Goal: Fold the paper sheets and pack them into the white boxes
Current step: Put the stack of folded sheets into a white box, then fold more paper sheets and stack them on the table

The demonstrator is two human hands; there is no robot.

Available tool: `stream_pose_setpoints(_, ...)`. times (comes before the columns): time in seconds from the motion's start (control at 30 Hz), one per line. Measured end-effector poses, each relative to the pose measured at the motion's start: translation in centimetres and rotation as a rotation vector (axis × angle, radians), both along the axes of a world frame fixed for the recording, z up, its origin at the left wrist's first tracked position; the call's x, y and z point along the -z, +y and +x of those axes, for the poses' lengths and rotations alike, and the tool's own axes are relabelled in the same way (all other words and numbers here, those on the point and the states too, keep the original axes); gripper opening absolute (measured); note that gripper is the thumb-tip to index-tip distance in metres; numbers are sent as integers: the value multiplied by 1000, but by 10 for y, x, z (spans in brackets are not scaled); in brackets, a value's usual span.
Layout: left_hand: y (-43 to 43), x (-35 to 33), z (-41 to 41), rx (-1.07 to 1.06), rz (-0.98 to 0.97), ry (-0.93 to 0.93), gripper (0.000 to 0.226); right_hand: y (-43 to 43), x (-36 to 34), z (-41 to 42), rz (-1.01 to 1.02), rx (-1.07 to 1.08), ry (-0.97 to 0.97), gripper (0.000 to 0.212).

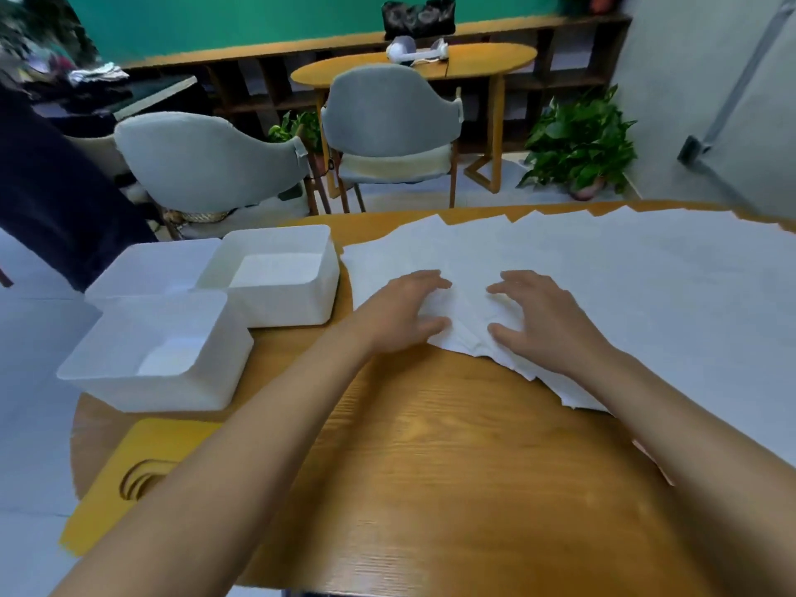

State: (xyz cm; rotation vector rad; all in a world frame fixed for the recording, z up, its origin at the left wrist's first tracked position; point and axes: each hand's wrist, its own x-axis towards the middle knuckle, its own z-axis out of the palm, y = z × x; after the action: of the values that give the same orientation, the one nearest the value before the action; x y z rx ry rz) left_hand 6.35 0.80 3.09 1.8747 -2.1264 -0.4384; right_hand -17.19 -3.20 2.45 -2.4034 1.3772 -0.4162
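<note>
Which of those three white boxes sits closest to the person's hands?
The rightmost box, right beside the spread paper sheets and next to the left hand; the other two stand further left.

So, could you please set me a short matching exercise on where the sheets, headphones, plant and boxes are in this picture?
Things:
1. sheets
2. headphones
3. plant
4. boxes

Places:
A. on the floor
B. at the left edge of the table
C. under the left hand and right hand
D. on the far table

Pairs: 1-C, 2-D, 3-A, 4-B
</note>
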Motion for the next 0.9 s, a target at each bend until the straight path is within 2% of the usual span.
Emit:
stream_pose_setpoints(0.17, -8, 20, -25, -42, 4, 92, 68, 2, 21, -13, 20, -10, -59, 58)
stream_pose_setpoints(0.3, -1, 30, -30, -132, -95, 82, 65, 1, 28, -13, -36, 26, -94, 58)
stream_pose_setpoints(0.5, 13, 34, -33, -181, -202, 30, 65, 5, 45, -3, -273, -2, -88, 46)
stream_pose_setpoints(0.67, 19, 41, -30, -201, -272, 47, 67, 5, 49, 0, -471, -43, -173, 28)
stream_pose_setpoints(0.77, 19, 48, -29, -197, -318, 125, 61, 9, 46, 3, -379, -22, -324, 20)
stream_pose_setpoints(0.9, 18, 47, -26, -158, -456, 317, 33, 19, 28, 1, -24, 12, -652, 9)
